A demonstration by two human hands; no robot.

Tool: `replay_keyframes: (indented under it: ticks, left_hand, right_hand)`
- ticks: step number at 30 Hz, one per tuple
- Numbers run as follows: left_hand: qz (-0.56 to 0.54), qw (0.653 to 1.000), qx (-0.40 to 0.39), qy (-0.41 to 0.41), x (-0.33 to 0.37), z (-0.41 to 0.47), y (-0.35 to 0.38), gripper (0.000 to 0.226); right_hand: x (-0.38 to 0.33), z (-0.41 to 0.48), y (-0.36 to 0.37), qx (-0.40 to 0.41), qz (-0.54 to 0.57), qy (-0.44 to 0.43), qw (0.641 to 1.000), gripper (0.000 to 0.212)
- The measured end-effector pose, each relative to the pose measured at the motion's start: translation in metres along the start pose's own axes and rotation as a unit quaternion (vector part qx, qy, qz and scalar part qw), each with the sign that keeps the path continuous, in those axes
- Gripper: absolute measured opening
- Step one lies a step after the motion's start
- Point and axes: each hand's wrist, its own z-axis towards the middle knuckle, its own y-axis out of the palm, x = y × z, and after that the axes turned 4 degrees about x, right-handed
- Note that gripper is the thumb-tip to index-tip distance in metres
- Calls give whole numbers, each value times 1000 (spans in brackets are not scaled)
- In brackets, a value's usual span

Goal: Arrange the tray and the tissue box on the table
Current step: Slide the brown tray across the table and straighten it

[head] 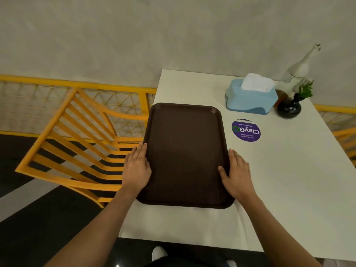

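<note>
Brown plastic tray lies flat at the left edge of the white counter, one long side slightly overhanging. A person's left hand and right hand bracket its two long sides, fingers extended and held together against the rims, thumb over the right edge, apparently to square or slide it. One blue tissue box stands well apart at the far end, beside one glass bottle, one dark vase and one purple sticker.
</note>
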Motion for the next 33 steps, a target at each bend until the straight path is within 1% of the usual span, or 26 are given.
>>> replay_keyframes:
  ticks: [9, 16, 27, 33]
  left_hand:
    - [9, 999, -25, 28, -7, -5, 2, 57]
    - [-10, 1000, -14, 4, -1, -12, 7, 57]
    - [-18, 1000, -21, 11, -1, -27, 5, 56]
    - [-43, 999, -18, 20, 0, -25, -1, 57]
  right_hand:
    - [-3, -15, -1, -16, -11, 20, 1000, 68]
    - [4, -24, -6, -25, -4, 16, 1000, 67]
    - [10, -41, -6, -38, -7, 18, 999, 73]
    - [8, -37, -4, -42, -23, 10, 999, 75]
